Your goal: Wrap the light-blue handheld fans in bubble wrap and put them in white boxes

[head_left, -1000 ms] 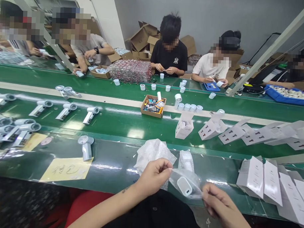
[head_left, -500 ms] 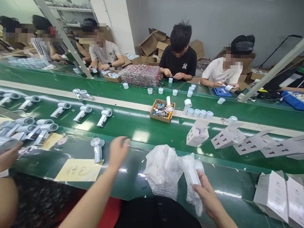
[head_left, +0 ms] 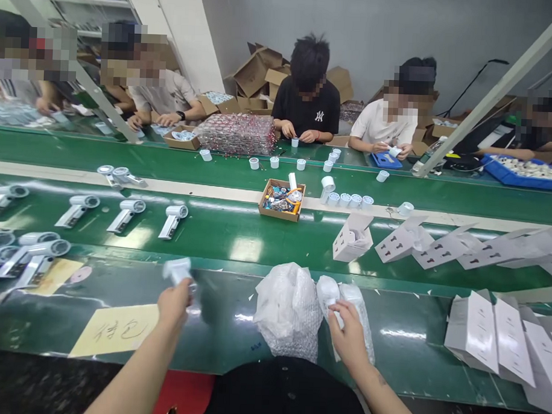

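My left hand (head_left: pixel 175 301) is closed around the handle of a small pale hair-dryer-shaped device (head_left: pixel 178 269), blurred by motion and lifted over the bench. My right hand (head_left: pixel 348 331) has its bent fingers on a bubble-wrapped package (head_left: pixel 328 287), which lies beside a second wrapped package (head_left: pixel 353 297). Between my hands, close to my body, sits a pile of bubble-wrap bags (head_left: pixel 288 310). A yellow paper with handwriting (head_left: pixel 115 328) lies to the left of my left forearm.
Several similar devices (head_left: pixel 173 221) lie on the green belt and bench at left. Open white boxes (head_left: pixel 354 243) stand along the belt; more boxes (head_left: pixel 475 335) are at right. A carton of parts (head_left: pixel 280 214) sits mid-belt. Co-workers (head_left: pixel 307 105) work across the line.
My left hand has taken hold of the device that stood by the yellow paper and raised it. My right hand has lowered the wrapped package onto the bench. The view has shifted right.
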`<state>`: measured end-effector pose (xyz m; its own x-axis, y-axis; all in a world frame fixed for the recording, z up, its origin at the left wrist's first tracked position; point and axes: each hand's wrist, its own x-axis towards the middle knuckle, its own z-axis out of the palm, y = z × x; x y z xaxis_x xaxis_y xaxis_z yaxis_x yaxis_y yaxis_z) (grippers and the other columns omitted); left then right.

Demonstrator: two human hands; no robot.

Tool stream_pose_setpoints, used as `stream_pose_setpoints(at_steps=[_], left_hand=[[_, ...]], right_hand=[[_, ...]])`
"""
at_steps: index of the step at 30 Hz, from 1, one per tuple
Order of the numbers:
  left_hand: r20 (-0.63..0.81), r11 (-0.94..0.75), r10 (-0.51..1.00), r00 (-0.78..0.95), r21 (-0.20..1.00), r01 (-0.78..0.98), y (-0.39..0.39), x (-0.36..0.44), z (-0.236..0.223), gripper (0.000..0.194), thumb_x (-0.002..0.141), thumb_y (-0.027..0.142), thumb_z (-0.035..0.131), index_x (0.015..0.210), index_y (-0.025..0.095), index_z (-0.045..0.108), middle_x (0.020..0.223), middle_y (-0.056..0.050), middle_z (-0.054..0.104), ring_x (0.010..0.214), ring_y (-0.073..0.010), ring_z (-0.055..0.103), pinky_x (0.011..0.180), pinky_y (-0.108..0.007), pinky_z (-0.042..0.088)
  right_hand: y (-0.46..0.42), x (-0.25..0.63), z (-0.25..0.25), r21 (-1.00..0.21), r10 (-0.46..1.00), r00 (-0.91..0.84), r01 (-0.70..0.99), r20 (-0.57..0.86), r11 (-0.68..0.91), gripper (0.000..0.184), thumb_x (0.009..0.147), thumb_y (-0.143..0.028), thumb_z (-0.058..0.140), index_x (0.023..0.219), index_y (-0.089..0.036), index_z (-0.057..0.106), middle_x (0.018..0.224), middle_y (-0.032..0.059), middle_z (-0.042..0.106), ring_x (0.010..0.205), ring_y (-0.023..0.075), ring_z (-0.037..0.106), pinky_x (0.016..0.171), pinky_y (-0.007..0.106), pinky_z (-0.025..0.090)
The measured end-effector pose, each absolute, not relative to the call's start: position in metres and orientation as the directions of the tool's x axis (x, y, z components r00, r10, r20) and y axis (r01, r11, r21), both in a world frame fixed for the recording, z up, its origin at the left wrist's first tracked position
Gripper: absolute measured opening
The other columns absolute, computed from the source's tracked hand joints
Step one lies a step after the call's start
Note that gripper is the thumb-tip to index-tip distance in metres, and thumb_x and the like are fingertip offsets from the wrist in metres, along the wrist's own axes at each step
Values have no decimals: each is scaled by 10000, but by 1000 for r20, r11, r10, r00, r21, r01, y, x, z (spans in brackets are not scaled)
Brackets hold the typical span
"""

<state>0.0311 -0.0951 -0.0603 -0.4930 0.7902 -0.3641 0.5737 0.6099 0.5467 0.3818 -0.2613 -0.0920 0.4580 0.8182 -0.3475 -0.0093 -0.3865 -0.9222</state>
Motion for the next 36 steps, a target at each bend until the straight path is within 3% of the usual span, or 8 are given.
stream_pose_setpoints(at_steps=[3,8,13,18,23,27,33,36], left_hand=[[-427,463,883,-196,726,508,-133,115,-54,324,816,377,379,880,141,592,693,-73,617,614,-212,644,540,-315,519],[-349,195,903,250,852,486,-183,216,-53,325,850,491,486,776,216,643,685,-46,657,604,-218,649,539,-329,524],[-187,-20,953,237,744,668,-137,180,-59,154,726,281,656,849,197,620,1009,-143,666,1072,-342,586,945,-475,442],[-255,-41,934,251,621,783,-129,157,-56,183,812,205,519,647,200,598,712,-62,664,797,-236,637,798,-336,451],[-267,2,836,480,875,484,-155,174,-27,212,800,333,572,698,181,679,681,-15,663,666,-167,589,648,-250,426],[-303,220,901,311,936,274,-163,173,-12,299,816,421,558,753,147,657,599,8,583,539,-119,491,544,-227,387],[151,-485,742,654,793,367,-195,178,-9,268,925,289,436,853,177,669,761,-56,659,727,-175,582,696,-290,449],[47,-393,749,661,834,386,-207,187,-2,269,928,285,434,829,176,660,753,-55,659,719,-171,577,701,-289,452]], right_hand=[[-239,370,-69,-767,771,205,-415,-603,-489,468,711,-623,702,953,-226,646,1080,114,656,1105,320,600,977,511,454],[-215,370,-51,-589,801,123,-744,-586,-316,529,634,-562,807,988,-208,637,970,53,707,915,247,675,801,397,548],[-245,410,-45,-635,711,252,-694,-656,-340,481,611,-392,877,969,-219,606,797,-7,692,664,154,634,610,296,551],[-268,393,-35,-533,772,-140,-646,-621,-546,595,586,-313,877,1084,-208,569,808,0,671,701,185,671,545,279,545],[-246,358,-18,-485,760,-440,-589,-479,-646,652,565,-318,858,1120,-216,531,892,25,680,682,207,690,509,282,536],[-239,355,-16,-594,747,-330,-458,-577,-662,614,588,-286,837,1113,-213,526,858,3,658,677,192,680,511,275,529],[-254,357,-20,-598,745,-71,-547,-664,-585,452,607,-342,793,912,-214,485,738,8,669,625,207,671,465,275,508],[-257,360,-16,-556,731,15,-659,-683,-506,502,588,-326,833,924,-219,475,707,18,686,658,200,674,523,271,529]])
